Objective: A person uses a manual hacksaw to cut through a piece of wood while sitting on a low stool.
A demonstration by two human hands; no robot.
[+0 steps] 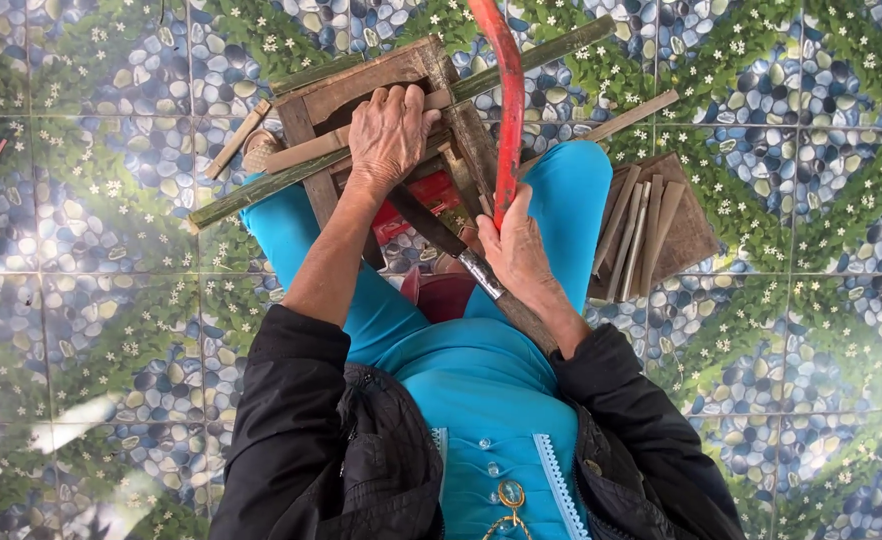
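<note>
One long green bamboo pole (261,185) lies across one wooden stool (306,100); left hand (391,135) presses flat on it, fingers spread. Right hand (521,255) fingers wrapped around one red-framed saw (509,110). Six-odd cut slats (636,225) stacked beside the knee.

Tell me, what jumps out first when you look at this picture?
The bright red curved handle stands up in the middle, gripped by the right hand. Just left of it, the left hand presses flat on a long green bamboo pole lying across a small wooden stool. All around spreads a tiled floor patterned with blue pebbles and white flowers.
</note>
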